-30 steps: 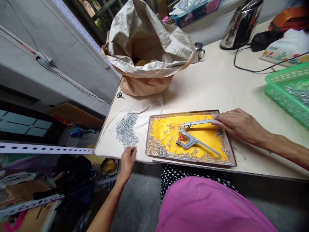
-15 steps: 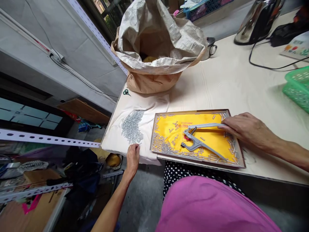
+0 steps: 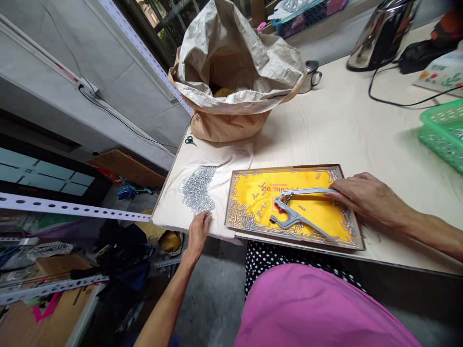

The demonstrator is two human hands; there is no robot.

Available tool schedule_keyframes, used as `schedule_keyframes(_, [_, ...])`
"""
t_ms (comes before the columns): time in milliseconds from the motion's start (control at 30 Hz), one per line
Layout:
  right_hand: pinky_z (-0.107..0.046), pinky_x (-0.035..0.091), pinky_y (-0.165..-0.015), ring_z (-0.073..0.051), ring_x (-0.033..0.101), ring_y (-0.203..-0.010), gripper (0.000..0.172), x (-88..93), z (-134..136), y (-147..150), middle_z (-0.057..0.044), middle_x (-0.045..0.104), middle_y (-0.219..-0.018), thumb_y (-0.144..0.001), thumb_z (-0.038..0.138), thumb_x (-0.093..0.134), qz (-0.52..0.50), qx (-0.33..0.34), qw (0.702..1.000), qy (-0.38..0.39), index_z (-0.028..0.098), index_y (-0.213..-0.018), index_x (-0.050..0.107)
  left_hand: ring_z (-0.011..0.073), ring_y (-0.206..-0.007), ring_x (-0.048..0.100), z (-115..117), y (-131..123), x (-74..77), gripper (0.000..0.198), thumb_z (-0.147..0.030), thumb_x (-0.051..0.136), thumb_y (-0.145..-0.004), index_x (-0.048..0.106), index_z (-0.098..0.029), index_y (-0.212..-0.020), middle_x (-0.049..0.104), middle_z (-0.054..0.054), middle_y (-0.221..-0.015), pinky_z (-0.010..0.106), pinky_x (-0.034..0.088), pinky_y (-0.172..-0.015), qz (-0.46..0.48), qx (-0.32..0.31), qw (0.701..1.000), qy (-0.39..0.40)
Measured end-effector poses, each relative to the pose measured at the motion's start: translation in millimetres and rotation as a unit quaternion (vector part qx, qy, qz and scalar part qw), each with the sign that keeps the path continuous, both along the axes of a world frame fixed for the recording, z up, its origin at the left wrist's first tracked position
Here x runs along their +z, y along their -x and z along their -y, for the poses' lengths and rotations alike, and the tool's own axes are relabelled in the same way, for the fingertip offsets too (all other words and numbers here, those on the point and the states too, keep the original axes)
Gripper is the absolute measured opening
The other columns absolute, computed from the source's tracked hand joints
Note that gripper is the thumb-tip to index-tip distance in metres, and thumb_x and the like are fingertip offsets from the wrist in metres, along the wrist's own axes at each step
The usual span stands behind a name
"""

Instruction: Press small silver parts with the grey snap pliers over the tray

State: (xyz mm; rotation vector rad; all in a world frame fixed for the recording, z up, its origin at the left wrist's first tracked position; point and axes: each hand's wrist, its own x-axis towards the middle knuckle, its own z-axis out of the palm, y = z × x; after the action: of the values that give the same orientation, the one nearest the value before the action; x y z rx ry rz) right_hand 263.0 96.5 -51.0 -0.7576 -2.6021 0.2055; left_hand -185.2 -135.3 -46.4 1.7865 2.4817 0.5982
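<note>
My right hand point(image 3: 361, 193) is closed around the upper handle of grey metal hand pliers point(image 3: 289, 220) with a small coil spring between the arms. The pliers' lower handle hangs free over a shallow box point(image 3: 228, 205) lined with yellow cloth point(image 3: 318, 207). Small silvery metal pieces point(image 3: 240, 212) lie scattered in the box, densest at its near left corner. My left hand point(image 3: 198, 233) has thumb and fingers pressed together at the near edge of a pile of small silvery pins point(image 3: 198, 188) on a white cloth point(image 3: 170, 205); whatever is between the fingertips is too small to name.
A large open woven sack point(image 3: 227, 123) stands behind the pile. Small green scissors point(image 3: 190, 140) lie by the table's left edge. A metal cup point(image 3: 311, 77), a kettle point(image 3: 383, 38) with a cord and a green basket point(image 3: 443, 137) are further back and right.
My left hand has moved slightly up at the near edge of the pile. My right hand still grips the pliers, whose position over the box is nearly the same. The view has shifted a little.
</note>
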Motion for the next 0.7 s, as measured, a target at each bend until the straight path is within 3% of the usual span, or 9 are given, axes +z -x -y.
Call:
schedule_keyframes(200, [-0.037,0.038,-0.081,-0.018,0.055,-0.069,0.040,1.8,0,4,0.000,0.057,-0.070,-0.102,0.048,0.033,0.000,0.003,1.000,0.024,0.023,-0.077,0.051,0.0237,-0.090,0.062,-13,9,13.4,0.018,-0.024,0.052,-0.093,0.069,-0.018,-0.091,0.069,0.008,-0.089,0.036,0.050,-0.083,-0.062,-0.013,0.998,0.029])
schedule_keyframes(433, [-0.037,0.037,-0.082,-0.017,0.054,-0.069,0.042,5.8,0,5,0.000,0.056,-0.070,-0.103,0.047,0.029,0.015,0.000,0.999,0.048,0.022,-0.076,0.050,0.0249,-0.091,0.054,-25,2,25.7,0.019,-0.016,0.049,-0.095,0.067,-0.018,-0.098,0.063,0.009,-0.091,0.034,0.047,-0.078,-0.225,-0.144,0.953,0.142])
schedule_keyframes(533, [-0.037,0.036,-0.081,-0.017,0.054,-0.070,0.042,5.3,-1,7,0.000,0.058,-0.071,-0.103,0.048,0.029,0.020,0.001,0.998,0.053,0.022,-0.077,0.050,0.0249,-0.089,0.053,-27,4,31.5,0.019,-0.011,0.047,-0.094,0.065,-0.018,-0.093,0.062,0.009,-0.090,0.034,0.047,-0.077,-0.246,-0.199,0.932,0.176])
schedule_keyframes(600, [-0.036,0.036,-0.081,-0.017,0.053,-0.070,0.044,6.0,-1,8,-0.001,0.058,-0.071,-0.103,0.050,0.029,0.024,0.000,0.998,0.051,0.022,-0.077,0.051,0.0245,-0.087,0.054,-28,6,36.5,0.020,-0.010,0.045,-0.094,0.063,-0.018,-0.088,0.063,0.009,-0.088,0.035,0.048,-0.076,-0.231,-0.207,0.937,0.162])
schedule_keyframes(700, [-0.034,0.035,-0.080,-0.016,0.051,-0.068,0.046,12.8,1,11,-0.001,0.058,-0.071,-0.103,0.049,0.027,0.034,-0.004,0.999,0.032,0.021,-0.078,0.052,0.0229,-0.087,0.059,-33,-4,46.4,0.017,-0.015,0.048,-0.094,0.064,-0.018,-0.089,0.066,0.009,-0.089,0.036,0.049,-0.080,-0.143,-0.166,0.973,0.066])
